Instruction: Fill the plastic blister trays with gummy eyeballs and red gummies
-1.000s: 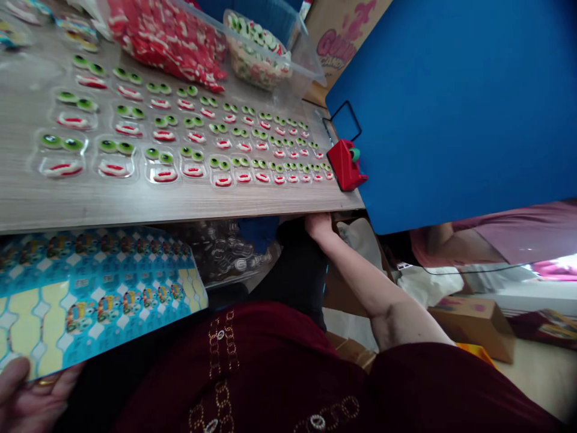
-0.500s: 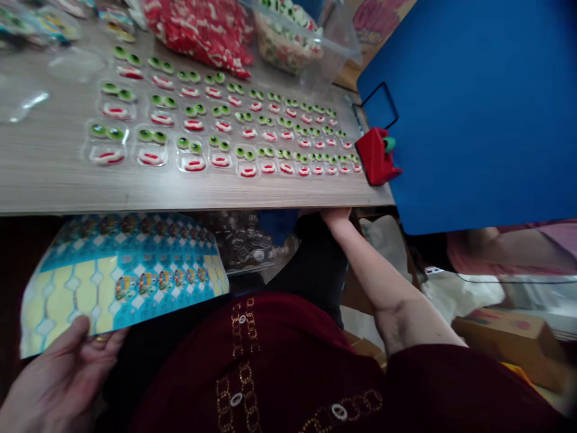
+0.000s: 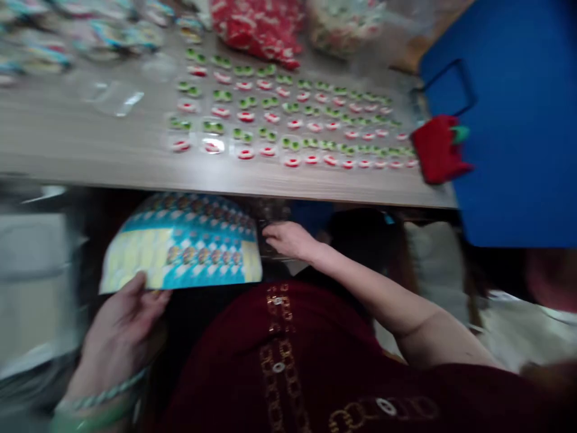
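My left hand pinches the lower edge of a printed label sheet, with the thumb on top and the fingers beneath. The sheet is blue and yellow, with rows of small pictures, and it bows upward below the table edge. Just right of it is my right hand, fingers loosely stretched toward the sheet and apart from it. Nothing shows in that hand, though it is blurred. On the table lie rows of clear plastic trays, each holding green candy eyes and a red-and-white candy mouth.
Behind the rows sit a pile of red-and-white candies and a tub of candies. Wrapped packs lie at the back left, near clear lids. A red tape dispenser stands by a blue panel.
My right hand has come out from under the table edge and moved left, close to the sheet. My left hand still holds the sheet. The whole view has shifted left.
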### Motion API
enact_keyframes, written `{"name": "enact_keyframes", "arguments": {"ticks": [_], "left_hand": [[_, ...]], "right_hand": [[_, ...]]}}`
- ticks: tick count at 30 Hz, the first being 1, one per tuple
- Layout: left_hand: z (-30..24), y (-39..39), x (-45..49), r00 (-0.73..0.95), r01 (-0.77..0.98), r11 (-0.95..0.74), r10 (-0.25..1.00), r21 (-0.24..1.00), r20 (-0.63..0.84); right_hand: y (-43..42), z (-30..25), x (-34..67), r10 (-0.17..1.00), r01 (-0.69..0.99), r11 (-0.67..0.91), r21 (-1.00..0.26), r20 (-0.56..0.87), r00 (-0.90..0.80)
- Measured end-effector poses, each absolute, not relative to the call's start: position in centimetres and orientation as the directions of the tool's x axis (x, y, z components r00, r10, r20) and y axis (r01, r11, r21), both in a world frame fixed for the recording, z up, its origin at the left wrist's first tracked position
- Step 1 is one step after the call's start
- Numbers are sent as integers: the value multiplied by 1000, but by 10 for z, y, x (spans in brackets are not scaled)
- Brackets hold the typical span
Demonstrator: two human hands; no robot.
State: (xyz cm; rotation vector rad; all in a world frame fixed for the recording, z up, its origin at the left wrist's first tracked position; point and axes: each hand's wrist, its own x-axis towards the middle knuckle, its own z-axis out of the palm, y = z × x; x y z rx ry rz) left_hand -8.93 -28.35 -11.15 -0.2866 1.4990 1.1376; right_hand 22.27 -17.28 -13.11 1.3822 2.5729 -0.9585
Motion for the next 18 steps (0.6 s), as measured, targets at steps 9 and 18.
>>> {"name": "enact_keyframes", "arguments": {"ticks": [9,18], "left_hand": [[-114,-299,-78,-262,-695,437,586,571,-767],[-113,-296,-52,-329,-514,383,738,767,-589]], "right_hand": [[-193,-140,99,607,511,258,-820,-273,-746],[-226,-103,85,668,505,215,-836,-251,-700]]}}
